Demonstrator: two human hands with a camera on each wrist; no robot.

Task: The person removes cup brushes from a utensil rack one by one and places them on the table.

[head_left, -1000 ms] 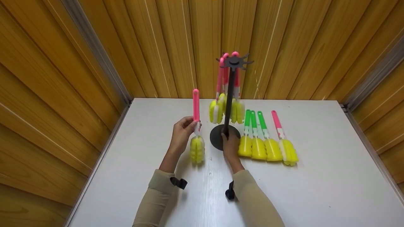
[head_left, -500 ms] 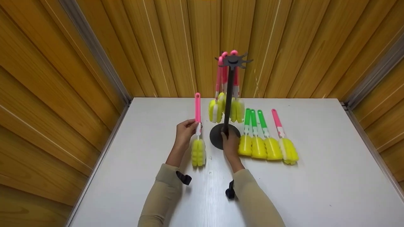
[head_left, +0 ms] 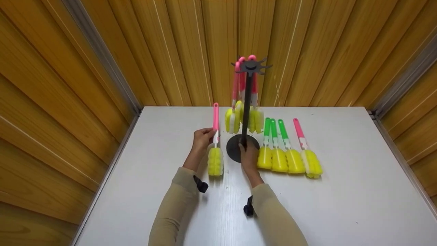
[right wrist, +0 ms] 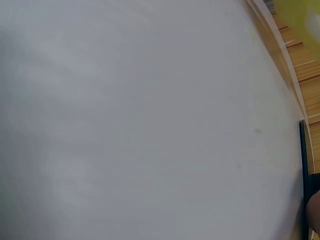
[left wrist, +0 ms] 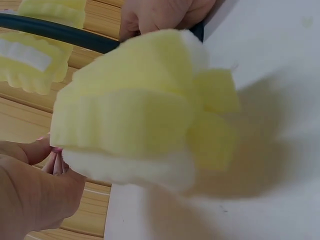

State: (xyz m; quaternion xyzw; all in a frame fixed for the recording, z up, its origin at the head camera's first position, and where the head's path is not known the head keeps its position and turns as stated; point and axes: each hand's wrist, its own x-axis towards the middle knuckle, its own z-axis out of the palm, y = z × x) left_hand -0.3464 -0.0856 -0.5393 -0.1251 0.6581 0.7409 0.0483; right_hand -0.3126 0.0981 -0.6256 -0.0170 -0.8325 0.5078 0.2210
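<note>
My left hand pinches a sponge brush by the white neck below its pink handle. The brush hangs upright, its yellow and white sponge head large in the left wrist view. To its right stands a black rack with a round base and a ring of hooks on top. My right hand grips the rack's pole low down, just above the base. Several pink-handled sponge brushes hang from the hooks on the rack's far left side, partly behind the pole.
Right of the rack lie three green-handled sponge brushes in a row, with one pink-handled brush beside them. Everything is on a white table, enclosed by wood-patterned walls at the back and sides.
The left hand has moved slightly right with its brush, closer to the rack; the brush's handle end is lower than before. The right hand still grips the pole, and the rack has barely shifted.
</note>
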